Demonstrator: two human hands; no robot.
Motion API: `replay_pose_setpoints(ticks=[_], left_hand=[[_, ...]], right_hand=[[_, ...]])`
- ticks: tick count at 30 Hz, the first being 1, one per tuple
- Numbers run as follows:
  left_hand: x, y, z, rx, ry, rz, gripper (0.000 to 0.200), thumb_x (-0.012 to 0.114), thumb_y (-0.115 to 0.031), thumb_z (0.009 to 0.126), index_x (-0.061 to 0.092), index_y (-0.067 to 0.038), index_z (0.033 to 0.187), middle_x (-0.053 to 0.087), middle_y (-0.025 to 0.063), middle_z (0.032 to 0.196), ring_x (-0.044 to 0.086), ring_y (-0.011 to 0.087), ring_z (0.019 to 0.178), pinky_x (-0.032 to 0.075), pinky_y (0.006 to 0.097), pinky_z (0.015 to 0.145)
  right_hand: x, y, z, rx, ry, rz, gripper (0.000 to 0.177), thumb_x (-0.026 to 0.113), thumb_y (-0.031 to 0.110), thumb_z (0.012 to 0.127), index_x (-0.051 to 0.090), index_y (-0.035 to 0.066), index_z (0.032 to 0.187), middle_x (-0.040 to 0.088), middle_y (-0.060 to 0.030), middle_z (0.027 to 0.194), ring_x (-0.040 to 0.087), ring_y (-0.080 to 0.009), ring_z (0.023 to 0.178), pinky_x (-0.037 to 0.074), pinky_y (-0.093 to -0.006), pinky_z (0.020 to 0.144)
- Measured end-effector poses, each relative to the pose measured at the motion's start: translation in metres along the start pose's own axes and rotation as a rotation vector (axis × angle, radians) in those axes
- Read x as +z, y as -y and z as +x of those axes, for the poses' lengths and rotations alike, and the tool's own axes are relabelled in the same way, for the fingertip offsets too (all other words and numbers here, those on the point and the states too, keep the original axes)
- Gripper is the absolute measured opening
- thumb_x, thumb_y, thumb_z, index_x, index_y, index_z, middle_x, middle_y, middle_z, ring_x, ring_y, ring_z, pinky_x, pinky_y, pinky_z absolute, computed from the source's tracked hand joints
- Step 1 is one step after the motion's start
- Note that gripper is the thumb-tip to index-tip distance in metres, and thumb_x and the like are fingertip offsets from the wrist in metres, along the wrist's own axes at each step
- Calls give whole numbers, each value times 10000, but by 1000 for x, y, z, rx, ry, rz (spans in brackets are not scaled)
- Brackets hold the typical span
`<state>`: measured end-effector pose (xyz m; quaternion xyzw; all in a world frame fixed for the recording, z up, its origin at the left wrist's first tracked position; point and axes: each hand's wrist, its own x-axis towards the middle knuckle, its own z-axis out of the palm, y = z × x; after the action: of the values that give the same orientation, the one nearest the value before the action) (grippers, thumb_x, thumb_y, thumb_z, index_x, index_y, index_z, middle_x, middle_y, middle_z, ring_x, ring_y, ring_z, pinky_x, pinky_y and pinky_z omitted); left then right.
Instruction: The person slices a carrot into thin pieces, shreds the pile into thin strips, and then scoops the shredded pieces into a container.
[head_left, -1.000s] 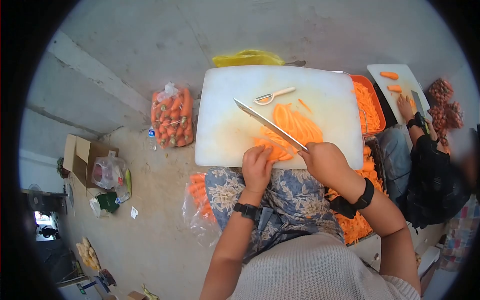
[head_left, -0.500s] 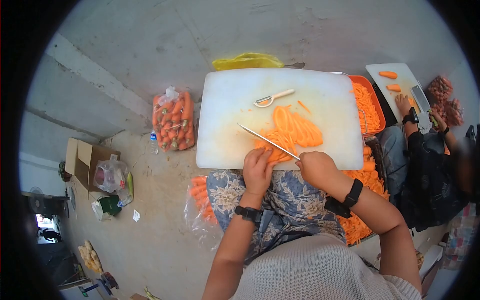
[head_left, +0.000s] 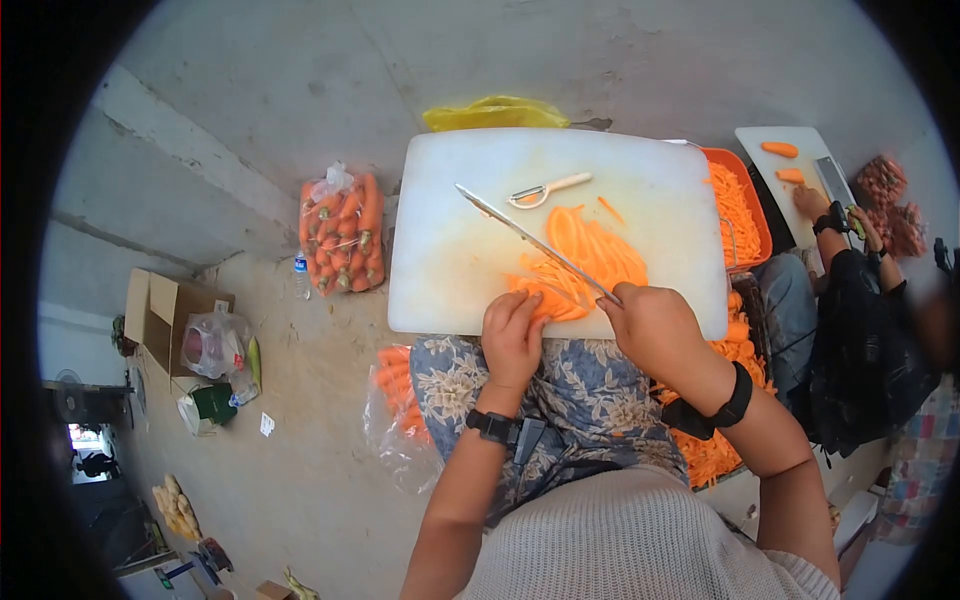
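Observation:
In my right hand (head_left: 655,325) is the handle of a long kitchen knife (head_left: 535,243). Its blade slants up and left over the cut carrot. My left hand (head_left: 512,338), fingers bent together, presses carrot slices (head_left: 552,302) against the near edge of the white cutting board (head_left: 450,230). A fan of thin carrot slices (head_left: 600,248) lies just beyond the blade, partly covered by it. Farther back on the board rests a peeler (head_left: 550,190) with a pale handle.
An orange basket of carrot strips (head_left: 735,215) stands right of the board, with more strips (head_left: 705,455) below. Bagged carrots (head_left: 343,235) and a cardboard box (head_left: 165,320) sit on the left. At right, a co-worker's hand (head_left: 812,203) is at another board (head_left: 790,150).
The knife has lifted off the slices near my left fingers, its tip moving up and left. My right hand has shifted slightly right. The co-worker's hands have moved.

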<state>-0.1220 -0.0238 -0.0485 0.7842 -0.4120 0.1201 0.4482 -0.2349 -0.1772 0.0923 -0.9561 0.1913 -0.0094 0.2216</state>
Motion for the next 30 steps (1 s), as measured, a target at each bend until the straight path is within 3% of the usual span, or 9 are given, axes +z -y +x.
replay_pose_setpoints(ticks=[3, 5, 12, 14, 18, 20, 30], left_hand=[[1, 2, 0, 7, -9, -7, 302, 719, -98, 756, 679, -53, 1052, 612, 125, 1057, 573, 326, 1006, 470, 406, 891], [0, 2, -1, 16, -6, -19, 301, 720, -99, 755, 680, -53, 1050, 613, 123, 1055, 575, 324, 1003, 471, 405, 888], [0, 0, 4, 4, 3, 5, 308, 726, -92, 748, 681, -56, 1051, 612, 124, 1053, 576, 323, 994, 475, 401, 878], [0, -1, 0, 9, 3, 9, 311, 726, -91, 747, 681, -57, 1052, 612, 123, 1053, 576, 323, 993, 475, 402, 878], [1, 2, 0, 24, -13, 18, 315, 729, -99, 747, 680, -56, 1055, 617, 125, 1049, 577, 321, 994, 472, 403, 877], [0, 2, -2, 23, -4, 12, 324, 733, -107, 745, 680, -58, 1060, 623, 127, 1046, 580, 318, 996, 469, 399, 878], [1, 3, -1, 16, 6, 26, 323, 734, -105, 745, 676, -53, 1058, 618, 131, 1049, 575, 325, 1003, 463, 404, 885]], right_hand=[[35, -18, -3, 23, -45, 26, 260, 606, 224, 879, 625, -15, 776, 585, -214, 610, 602, -400, 614, 478, -482, 597], [60, -34, -6, 52, 133, -28, 264, 605, 226, 879, 620, -11, 761, 590, -217, 625, 606, -395, 631, 477, -486, 610], [19, -19, -2, 13, 64, -6, 258, 603, 229, 882, 622, 2, 761, 592, -220, 634, 609, -392, 643, 475, -486, 611], [4, -6, -5, 54, 54, 4, 234, 589, 214, 886, 643, 2, 804, 631, -214, 702, 638, -372, 688, 502, -468, 635], [23, -12, -9, 65, 1, 29, 263, 603, 234, 881, 622, 1, 761, 598, -218, 644, 606, -392, 637, 477, -488, 605], [59, -35, -9, 12, 105, -17, 270, 604, 242, 882, 623, 1, 759, 608, -216, 662, 610, -391, 637, 480, -486, 607], [17, -13, -3, 64, 14, 0, 265, 597, 237, 887, 625, -3, 778, 616, -204, 666, 619, -383, 657, 486, -474, 612]])
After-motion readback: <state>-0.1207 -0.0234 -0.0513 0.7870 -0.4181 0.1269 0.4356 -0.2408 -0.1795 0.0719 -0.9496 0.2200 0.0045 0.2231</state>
